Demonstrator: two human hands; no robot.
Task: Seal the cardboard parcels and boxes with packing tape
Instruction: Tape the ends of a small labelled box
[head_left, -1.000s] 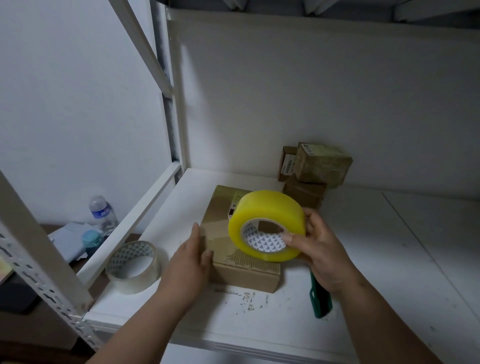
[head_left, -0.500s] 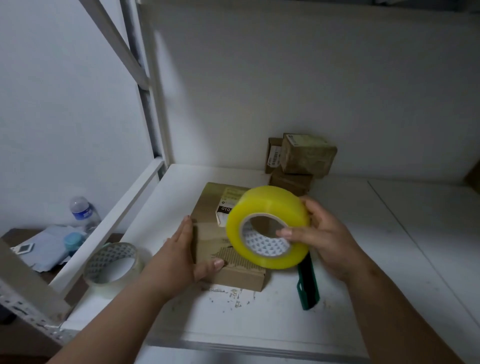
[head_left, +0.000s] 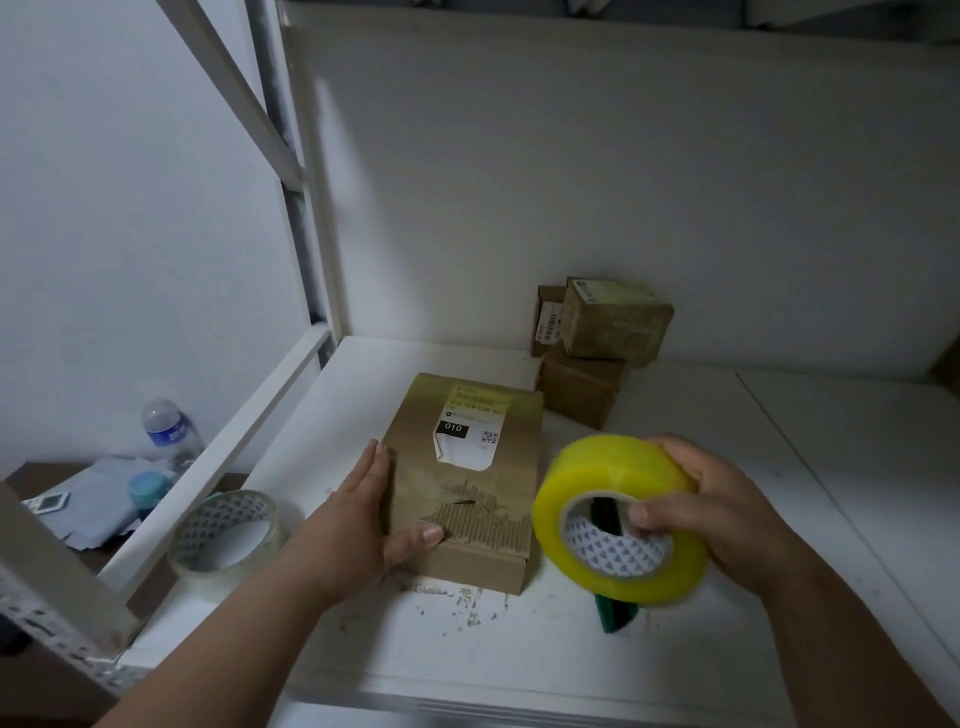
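A flat brown cardboard parcel (head_left: 467, 483) with a white label and a torn top layer lies on the white shelf (head_left: 701, 426). My left hand (head_left: 358, 514) rests against its left side, fingers straight, thumb on its top near the front corner. My right hand (head_left: 727, 514) grips a big yellow roll of packing tape (head_left: 613, 499), held upright just right of the parcel, thumb across the core. Part of a green cutter (head_left: 613, 613) shows under and through the roll.
A clear tape roll (head_left: 228, 535) lies at the shelf's front left corner. Three small brown boxes (head_left: 597, 338) are stacked at the back wall. Beyond the white rack frame (head_left: 223, 457), lower left, stand a water bottle (head_left: 166, 426) and some papers.
My right hand has carried the yellow roll to the right, off the parcel, uncovering its label. My left thumb now lies on the parcel's top. The view shifted slightly.
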